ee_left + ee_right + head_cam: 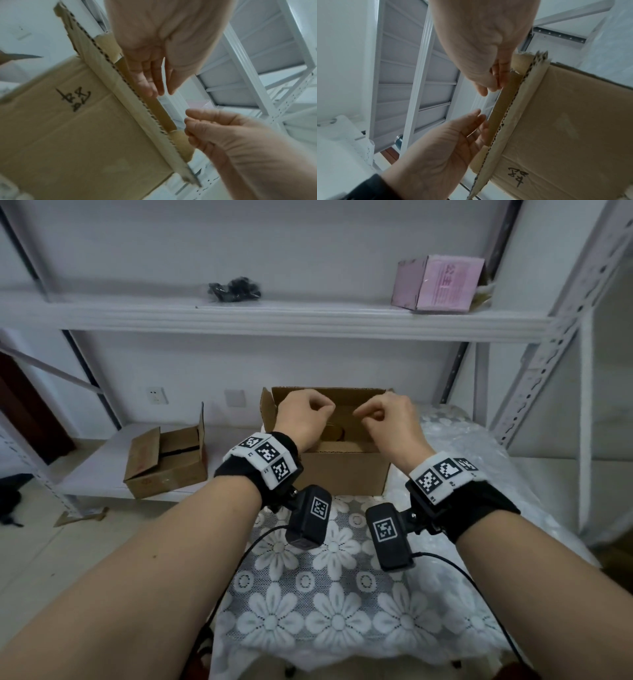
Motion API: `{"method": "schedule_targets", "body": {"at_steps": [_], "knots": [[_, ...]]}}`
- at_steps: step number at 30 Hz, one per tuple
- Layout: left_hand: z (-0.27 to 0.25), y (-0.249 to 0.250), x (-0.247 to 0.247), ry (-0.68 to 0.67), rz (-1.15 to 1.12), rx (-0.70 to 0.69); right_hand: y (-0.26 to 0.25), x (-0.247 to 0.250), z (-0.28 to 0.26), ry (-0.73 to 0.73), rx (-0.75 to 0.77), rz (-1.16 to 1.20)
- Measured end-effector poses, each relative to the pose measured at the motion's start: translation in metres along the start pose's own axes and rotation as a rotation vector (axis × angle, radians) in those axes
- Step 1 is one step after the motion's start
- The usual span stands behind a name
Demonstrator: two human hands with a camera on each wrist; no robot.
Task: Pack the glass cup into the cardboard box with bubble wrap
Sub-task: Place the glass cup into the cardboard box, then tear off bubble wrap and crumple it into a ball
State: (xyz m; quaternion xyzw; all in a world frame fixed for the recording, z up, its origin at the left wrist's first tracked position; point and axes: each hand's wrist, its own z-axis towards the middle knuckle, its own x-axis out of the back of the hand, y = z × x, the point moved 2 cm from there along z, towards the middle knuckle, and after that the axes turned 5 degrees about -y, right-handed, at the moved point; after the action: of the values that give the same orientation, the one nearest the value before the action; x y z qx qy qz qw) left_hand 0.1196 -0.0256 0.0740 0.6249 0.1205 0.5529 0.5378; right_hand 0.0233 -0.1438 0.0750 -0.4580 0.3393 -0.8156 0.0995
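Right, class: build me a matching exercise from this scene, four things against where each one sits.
Things:
1 pink box
2 black bundle
3 open cardboard box
4 bubble wrap

Places:
A on the flowered cloth, centre
B upper shelf, right end
C right of the open cardboard box
D upper shelf, middle

Pairs: 1-B, 2-D, 3-A, 4-C

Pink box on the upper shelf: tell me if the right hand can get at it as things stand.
Probably yes. The right hand hovers over the open cardboard box, holding nothing, and no object stands between it and the pink box. The shelf sits higher and farther back, so whether the arm stretches that far is uncertain.
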Motion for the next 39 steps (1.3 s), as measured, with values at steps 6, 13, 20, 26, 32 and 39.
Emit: {"method": "schedule_targets", "body": {"at_steps": [6, 13, 20, 26, 32, 39], "knots": [[-0.029, 0.027, -0.015, -0.042, -0.269, 0.001, 0.021, 0.024, -0.026, 0.129, -0.085, 0.131], [-0.072, 0.007, -0.072, -0.489, -0.503, 0.294, 0.090, 0.011, -0.076, -0.052, -0.380, -0.080], [-0.093, -0.015, -0.102, -0.501, -0.480, 0.513, 0.135, -0.008, -0.121, -0.411, -0.623, -0.445], [-0.107, -0.023, -0.112, -0.579, -0.392, 0.618, 0.144, -0.007, -0.124, -0.329, -0.597, -0.531], [-0.115, -0.029, -0.117, -0.643, -0.417, 0.631, 0.157, -0.004, -0.119, -0.309, -0.582, -0.502], [-0.119, -0.031, -0.124, -0.726, -0.375, 0.641, 0.166, -0.003, -0.113, -0.228, -0.648, -0.249]]}}
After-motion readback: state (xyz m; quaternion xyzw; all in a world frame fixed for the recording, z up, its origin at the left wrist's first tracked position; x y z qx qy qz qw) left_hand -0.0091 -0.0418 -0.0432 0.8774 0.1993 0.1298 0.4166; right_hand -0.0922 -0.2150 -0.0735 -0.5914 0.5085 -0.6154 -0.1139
